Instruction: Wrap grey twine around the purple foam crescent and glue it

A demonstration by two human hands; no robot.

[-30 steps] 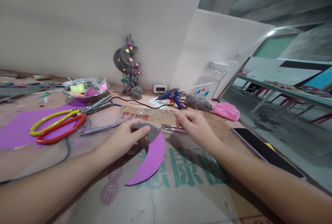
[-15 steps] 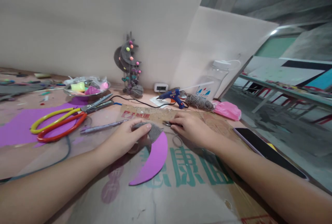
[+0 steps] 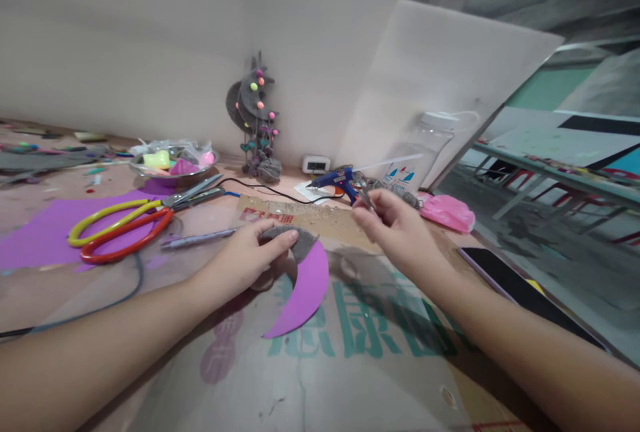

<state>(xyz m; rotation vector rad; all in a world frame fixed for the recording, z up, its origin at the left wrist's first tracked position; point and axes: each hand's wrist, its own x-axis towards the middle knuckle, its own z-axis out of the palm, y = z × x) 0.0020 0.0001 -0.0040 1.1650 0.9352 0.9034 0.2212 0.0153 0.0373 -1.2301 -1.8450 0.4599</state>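
A purple crescent (image 3: 310, 289), its upper end wrapped in grey yarn (image 3: 285, 235), is gripped at that wrapped end by my left hand (image 3: 253, 249), thumb on top. Its bare tip points down toward me over the cardboard (image 3: 370, 379). My right hand (image 3: 393, 222) is raised to the right of the crescent, thumb and fingers pinched together. A small grey thing (image 3: 367, 200) shows at its fingertips, too blurred to name. Behind that hand, a grey yarn skein (image 3: 403, 195) is partly hidden, close to a blue glue gun (image 3: 334, 179).
Large scissors (image 3: 125, 232) with yellow and red handles lie left, near a pen (image 3: 200, 239) and purple sheet (image 3: 35, 232). A metal bowl (image 3: 175, 181), decorated grey crescent (image 3: 255, 99), small white clock (image 3: 316, 164), bottle (image 3: 425, 145), pink bag (image 3: 450, 212) and phone (image 3: 525, 295) surround the cardboard.
My right hand has lifted from beside the crescent's wrapped end and moved up and right, still pinching. My left hand keeps its hold on the crescent. The view has shifted slightly.
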